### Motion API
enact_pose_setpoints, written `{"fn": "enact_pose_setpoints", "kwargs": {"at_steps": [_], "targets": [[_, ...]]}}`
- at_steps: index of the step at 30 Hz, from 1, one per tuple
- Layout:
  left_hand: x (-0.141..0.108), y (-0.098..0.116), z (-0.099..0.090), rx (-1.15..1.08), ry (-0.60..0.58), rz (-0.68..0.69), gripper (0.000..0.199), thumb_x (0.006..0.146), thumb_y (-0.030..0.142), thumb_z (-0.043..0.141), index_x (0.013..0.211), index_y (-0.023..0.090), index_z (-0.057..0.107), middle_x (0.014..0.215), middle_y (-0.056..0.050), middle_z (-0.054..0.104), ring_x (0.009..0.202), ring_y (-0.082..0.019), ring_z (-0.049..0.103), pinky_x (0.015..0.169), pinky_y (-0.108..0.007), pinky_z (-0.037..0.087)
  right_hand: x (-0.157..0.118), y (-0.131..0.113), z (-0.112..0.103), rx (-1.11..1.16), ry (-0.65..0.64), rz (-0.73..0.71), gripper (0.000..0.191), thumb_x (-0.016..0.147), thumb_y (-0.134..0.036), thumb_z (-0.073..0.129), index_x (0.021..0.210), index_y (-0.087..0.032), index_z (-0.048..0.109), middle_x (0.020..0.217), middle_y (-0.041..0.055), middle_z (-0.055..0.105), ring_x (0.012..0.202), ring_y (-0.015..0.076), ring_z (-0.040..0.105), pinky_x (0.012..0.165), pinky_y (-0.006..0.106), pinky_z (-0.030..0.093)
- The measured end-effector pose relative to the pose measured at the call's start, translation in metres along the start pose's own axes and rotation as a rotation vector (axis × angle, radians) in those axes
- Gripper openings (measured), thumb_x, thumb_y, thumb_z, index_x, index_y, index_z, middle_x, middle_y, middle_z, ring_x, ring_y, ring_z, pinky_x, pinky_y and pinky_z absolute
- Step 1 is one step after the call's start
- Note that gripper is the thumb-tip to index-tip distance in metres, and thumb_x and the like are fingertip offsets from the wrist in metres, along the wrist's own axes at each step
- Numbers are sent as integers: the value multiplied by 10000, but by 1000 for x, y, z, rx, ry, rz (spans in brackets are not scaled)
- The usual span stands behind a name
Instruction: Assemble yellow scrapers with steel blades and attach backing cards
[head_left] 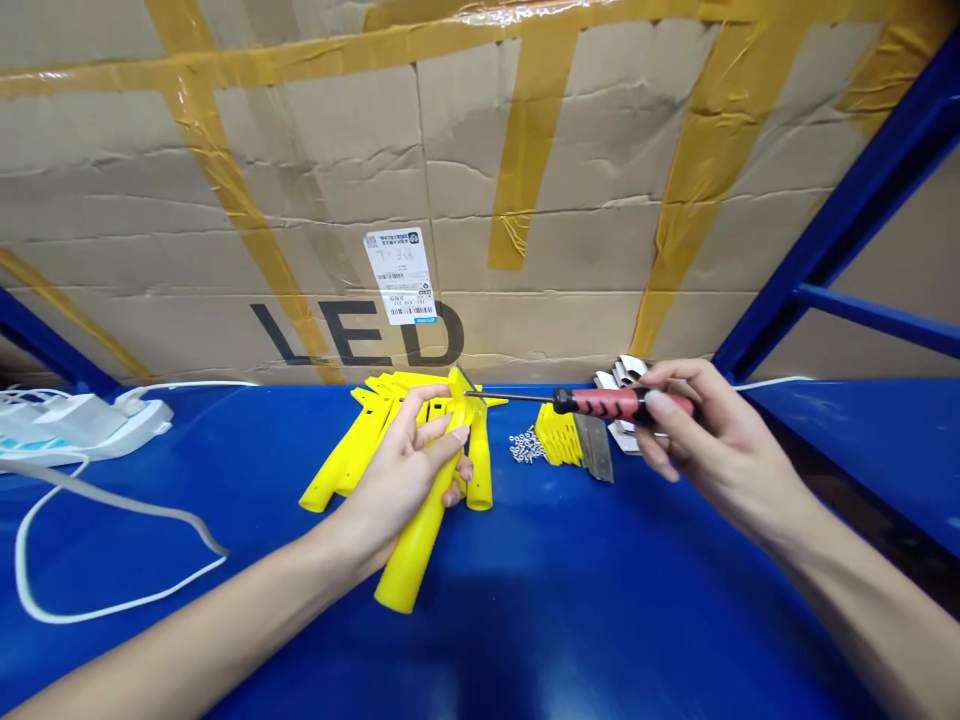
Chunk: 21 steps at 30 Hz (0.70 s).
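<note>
My left hand (pixel 420 455) is wrapped round the yellow plastic handle (pixel 416 545) of what looks like a scraper, its wide head tilted up and away. A thin dark edge, perhaps a blade, shows at that head. My right hand (pixel 701 425) grips a screwdriver (pixel 611 402) with a red and black handle, held level and pointing left. Its shaft reaches the head of the yellow handle; the exact contact at the tip is too small to tell. Behind my left hand lie several more yellow handles (pixel 341 455) in a heap.
Small silver screws (pixel 526 446), yellow plates (pixel 559 435) and grey blades (pixel 596 448) lie on the blue table (pixel 525 600). White-wrapped pieces (pixel 622 375) sit behind my right hand. A power strip (pixel 97 425) and white cable (pixel 112 605) are left. A taped cardboard box (pixel 480 180) stands behind.
</note>
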<state>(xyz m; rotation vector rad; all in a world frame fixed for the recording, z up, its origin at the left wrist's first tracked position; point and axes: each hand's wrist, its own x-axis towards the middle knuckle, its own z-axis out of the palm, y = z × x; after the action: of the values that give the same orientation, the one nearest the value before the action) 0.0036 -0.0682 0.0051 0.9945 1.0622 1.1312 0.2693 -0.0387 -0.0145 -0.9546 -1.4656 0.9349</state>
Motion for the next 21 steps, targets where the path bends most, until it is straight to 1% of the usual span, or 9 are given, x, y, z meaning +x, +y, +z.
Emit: {"fn": "enact_pose_setpoints", "kwargs": {"at_steps": [2, 5, 7, 11, 12, 14, 16, 19, 21], "targets": [[0, 0, 1, 9, -12, -5, 394, 893, 220, 668, 1198, 290, 429, 719, 61, 560, 467, -69, 497, 431, -178, 400, 0, 1, 1, -57, 93, 25, 239, 957, -504, 572, 964, -267, 544, 619, -70, 506, 350, 74, 412, 330, 208, 315], [0, 1, 1, 3, -11, 9, 377, 896, 209, 662, 1185, 282, 431, 732, 57, 567, 475, -65, 500, 433, -171, 396, 0, -1, 0, 51, 14, 73, 303, 907, -495, 647, 1122, -296, 569, 919, 3, 631, 609, 143, 642, 490, 276, 533], [0, 0, 1, -1, 0, 3, 381, 895, 199, 658, 1187, 281, 427, 739, 54, 574, 472, -61, 496, 429, -167, 390, 0, -3, -2, 110, -61, 60, 413, 855, -430, 730, 1211, -315, 553, 1027, 13, 628, 714, 156, 666, 601, 308, 581], [2, -2, 2, 24, -18, -25, 398, 904, 223, 653, 1218, 287, 416, 682, 66, 554, 469, -72, 495, 436, -171, 398, -1, -4, -4, -58, 58, 27, 240, 943, -494, 606, 984, -263, 556, 656, -60, 502, 390, 71, 431, 346, 209, 360], [2, -3, 2, 24, -17, -26, 398, 906, 223, 650, 1220, 288, 414, 674, 67, 554, 469, -73, 494, 438, -172, 400, -1, -4, -5, -79, 54, 34, 261, 953, -519, 575, 996, -262, 557, 692, -44, 531, 416, 82, 472, 353, 214, 388], [4, -4, 1, 16, 5, -22, 394, 907, 216, 645, 1217, 289, 412, 671, 67, 559, 463, -71, 488, 436, -169, 399, -2, -3, -5, -55, -29, 39, 322, 922, -512, 626, 1139, -284, 559, 971, 29, 633, 629, 141, 639, 499, 277, 554], [5, -5, 1, 13, 22, -19, 390, 910, 213, 641, 1214, 293, 411, 665, 69, 564, 455, -66, 478, 431, -163, 393, -2, -1, -6, -8, -107, 10, 417, 881, -462, 699, 1232, -308, 534, 1115, 51, 632, 755, 170, 674, 643, 337, 609], [5, -5, 1, 42, 1, -14, 373, 920, 227, 632, 1216, 286, 412, 635, 68, 565, 458, -73, 480, 435, -164, 399, -1, 0, -5, -82, -12, -3, 237, 935, -467, 630, 1052, -269, 571, 721, -29, 587, 452, 89, 513, 426, 236, 464], [4, -5, 2, 58, -20, 0, 360, 925, 239, 631, 1210, 276, 415, 633, 65, 564, 465, -77, 487, 438, -168, 406, 0, 0, -4, -124, 63, 32, 271, 970, -517, 545, 952, -248, 575, 617, -46, 518, 376, 75, 438, 347, 214, 362]]}}
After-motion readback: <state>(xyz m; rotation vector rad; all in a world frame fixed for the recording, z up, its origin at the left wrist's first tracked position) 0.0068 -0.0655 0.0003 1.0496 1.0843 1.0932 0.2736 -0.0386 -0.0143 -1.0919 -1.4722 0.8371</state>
